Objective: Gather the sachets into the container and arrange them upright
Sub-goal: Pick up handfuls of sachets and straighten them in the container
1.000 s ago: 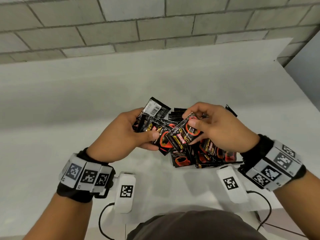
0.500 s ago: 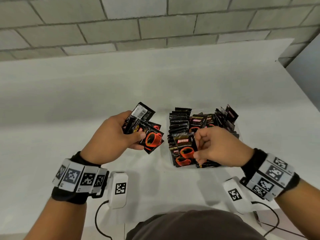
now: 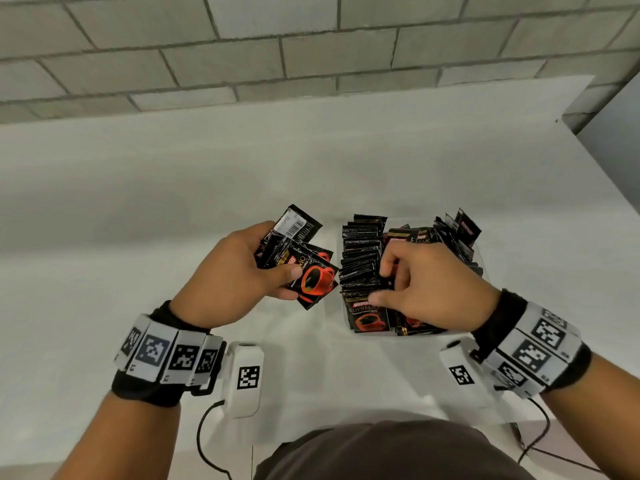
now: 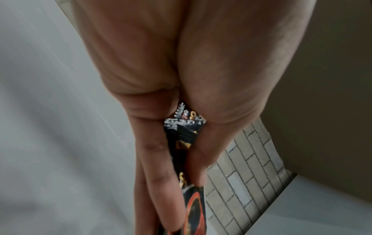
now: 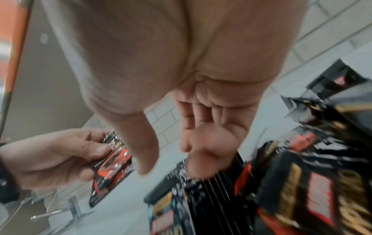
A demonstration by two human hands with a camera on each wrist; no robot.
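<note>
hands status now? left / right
Left hand: holds a small stack of sachets.
Right hand: fingers curled among the container's sachets; grip cannot be told.

container (image 3: 479,249) walls barely discernible behind sachets (image 3: 360,258), right hand (image 3: 426,289) grip hidden among them, right wrist view blurred

Probably a lab or test room, not a home. A plain white table (image 3: 311,174) stands against a bare grey block wall (image 3: 311,46). Tagged wristbands (image 3: 166,355) with cables (image 3: 204,434) suggest a recording rig.

Glossy foil sachets (image 3: 360,258), clear plastic container (image 3: 479,249), matt white table (image 3: 138,209)
</note>
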